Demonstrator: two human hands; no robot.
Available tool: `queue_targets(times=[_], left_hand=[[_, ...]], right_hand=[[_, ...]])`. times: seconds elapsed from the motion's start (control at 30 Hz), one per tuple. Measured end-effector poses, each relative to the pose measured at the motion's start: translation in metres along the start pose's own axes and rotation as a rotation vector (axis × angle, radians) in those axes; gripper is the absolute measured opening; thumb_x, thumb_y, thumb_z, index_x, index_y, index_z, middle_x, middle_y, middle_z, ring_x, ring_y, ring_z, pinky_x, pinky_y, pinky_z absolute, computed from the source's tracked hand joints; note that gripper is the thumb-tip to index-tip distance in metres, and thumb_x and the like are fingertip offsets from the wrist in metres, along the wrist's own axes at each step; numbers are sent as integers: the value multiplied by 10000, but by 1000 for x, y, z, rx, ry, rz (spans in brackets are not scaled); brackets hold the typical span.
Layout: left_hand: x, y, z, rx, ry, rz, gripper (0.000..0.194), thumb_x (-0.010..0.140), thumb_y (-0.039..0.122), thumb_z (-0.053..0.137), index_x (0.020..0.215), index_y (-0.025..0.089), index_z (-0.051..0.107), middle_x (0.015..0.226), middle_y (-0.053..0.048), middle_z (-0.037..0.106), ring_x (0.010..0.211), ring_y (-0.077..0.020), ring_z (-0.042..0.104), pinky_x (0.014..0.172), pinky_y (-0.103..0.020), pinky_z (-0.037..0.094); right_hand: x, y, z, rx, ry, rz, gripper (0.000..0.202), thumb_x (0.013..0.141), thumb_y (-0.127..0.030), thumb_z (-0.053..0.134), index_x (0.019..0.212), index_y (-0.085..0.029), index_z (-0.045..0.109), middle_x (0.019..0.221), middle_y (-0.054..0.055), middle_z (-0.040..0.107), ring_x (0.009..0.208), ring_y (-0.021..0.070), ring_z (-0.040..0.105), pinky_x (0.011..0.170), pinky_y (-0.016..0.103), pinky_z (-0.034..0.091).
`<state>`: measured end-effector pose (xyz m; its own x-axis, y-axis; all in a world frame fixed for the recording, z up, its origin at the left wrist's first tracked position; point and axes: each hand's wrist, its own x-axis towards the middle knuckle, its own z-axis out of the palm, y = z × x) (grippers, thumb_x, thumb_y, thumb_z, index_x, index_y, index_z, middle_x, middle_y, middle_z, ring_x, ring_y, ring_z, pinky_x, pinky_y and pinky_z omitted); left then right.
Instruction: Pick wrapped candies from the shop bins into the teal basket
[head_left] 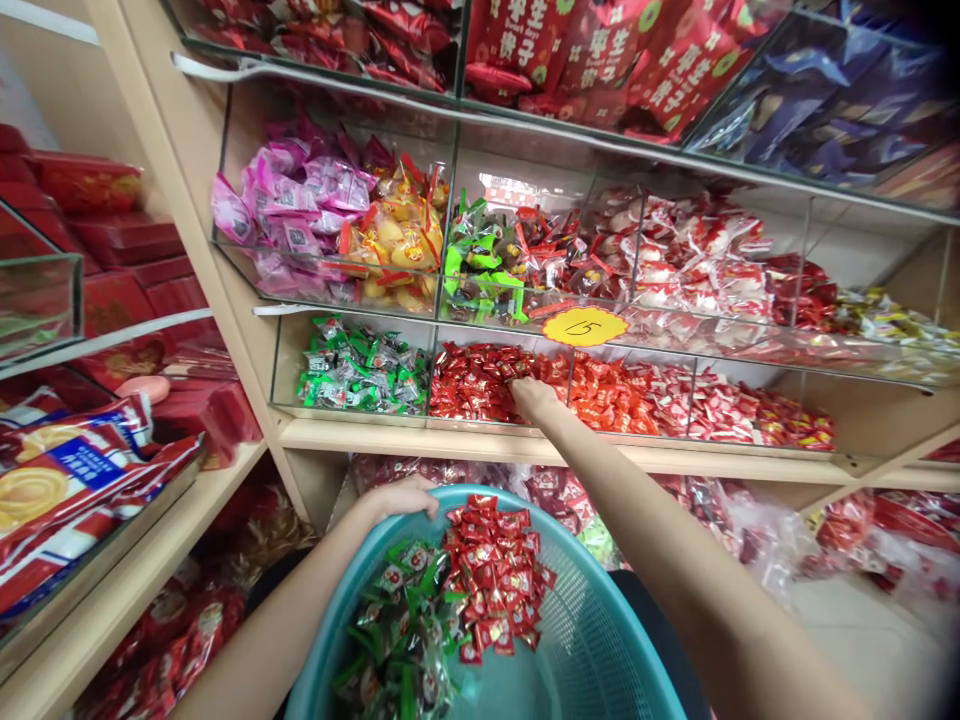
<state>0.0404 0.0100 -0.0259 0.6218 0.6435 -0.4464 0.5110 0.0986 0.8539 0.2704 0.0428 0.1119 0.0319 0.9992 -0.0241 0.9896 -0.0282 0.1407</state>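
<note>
Among red candies (472,385), right fingers (521,387) reach; left fingers (429,501) clasp a basket (626,600).

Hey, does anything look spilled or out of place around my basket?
Nothing stands out: red candies and green candies lie inside the teal basket, your left hand is on its rim, and no spilled pieces show.

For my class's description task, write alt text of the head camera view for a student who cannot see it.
A person's right hand reaches into small red packets on a shelf, while the left hand holds the rim of a teal basket containing red wrapped pieces and green-trimmed packets. Above is a yellow tag marked 15.
</note>
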Motion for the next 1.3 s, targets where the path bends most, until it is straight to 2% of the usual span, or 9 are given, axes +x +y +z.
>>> queue_targets(times=[0.17, 0.4, 0.57, 0.6, 0.67, 0.8, 0.93, 1.07, 1.3], left_hand=[[0, 1, 0, -13, -3, -7, 253, 500, 171, 539, 723, 160, 659, 586, 25, 609, 505, -128, 533, 451, -200, 412], [-6, 9, 1, -2, 12, -52, 268, 508, 168, 532, 740, 161, 666, 566, 33, 607, 457, -104, 499, 434, -188, 382], [-4, 8, 0, 10, 2, -44, 290, 509, 182, 542, 768, 156, 670, 576, 30, 613, 486, -120, 520, 442, -196, 387], [-4, 7, 0, 25, 4, -40, 283, 510, 189, 544, 761, 154, 669, 590, 27, 617, 501, -124, 528, 447, -197, 391], [-3, 6, 0, 59, 17, -33, 258, 509, 202, 545, 734, 152, 663, 618, 23, 626, 525, -129, 537, 453, -195, 392], [0, 3, 0, 95, 9, -8, 260, 520, 218, 528, 737, 155, 656, 636, 27, 627, 514, -119, 522, 437, -188, 366], [3, 1, -1, 88, 0, 1, 255, 521, 226, 533, 736, 149, 645, 624, 23, 617, 491, -112, 508, 430, -188, 350], [2, 0, -2, 70, -19, -7, 269, 530, 205, 531, 770, 160, 645, 641, 21, 628, 487, -111, 506, 431, -189, 352], [4, -3, -3, 60, -18, -7, 232, 531, 205, 539, 738, 164, 636, 631, 23, 623, 490, -113, 512, 440, -191, 371]], right_hand=[[-2, -5, -5, -16, -20, 35, 345, 785, -27, 429, 1094, -96, 566, 1084, 197, 577, 1023, 252, 553, 780, 329, 450], [-22, -3, -19, -25, 78, 54, 293, 795, -104, 482, 1081, -113, 545, 1015, 187, 585, 981, 229, 569, 790, 277, 421], [-86, 6, -26, 246, 394, -124, 227, 844, -178, 410, 1045, -149, 511, 973, 119, 576, 871, 201, 577, 725, 291, 427], [-104, 8, -18, 407, 446, -189, 199, 846, -230, 423, 1006, -159, 518, 922, 92, 583, 817, 185, 577, 701, 287, 432], [-138, 13, 9, 767, 358, -277, 205, 841, -313, 443, 971, -168, 508, 856, 53, 583, 700, 141, 564, 633, 260, 443], [-184, 21, 89, 1259, 25, -120, 275, 750, -395, 558, 907, -178, 497, 828, 19, 536, 589, 102, 521, 521, 232, 428], [-196, 27, 148, 1446, -51, 6, 383, 716, -383, 595, 1014, -192, 448, 819, -3, 489, 612, 104, 527, 563, 250, 451], [-193, 27, 165, 1309, 44, 25, 346, 751, -351, 545, 1041, -194, 439, 824, 1, 493, 636, 107, 524, 616, 259, 453], [-191, 17, 165, 965, 189, 79, 250, 768, -326, 472, 979, -203, 524, 905, 52, 590, 816, 185, 558, 739, 310, 432]])
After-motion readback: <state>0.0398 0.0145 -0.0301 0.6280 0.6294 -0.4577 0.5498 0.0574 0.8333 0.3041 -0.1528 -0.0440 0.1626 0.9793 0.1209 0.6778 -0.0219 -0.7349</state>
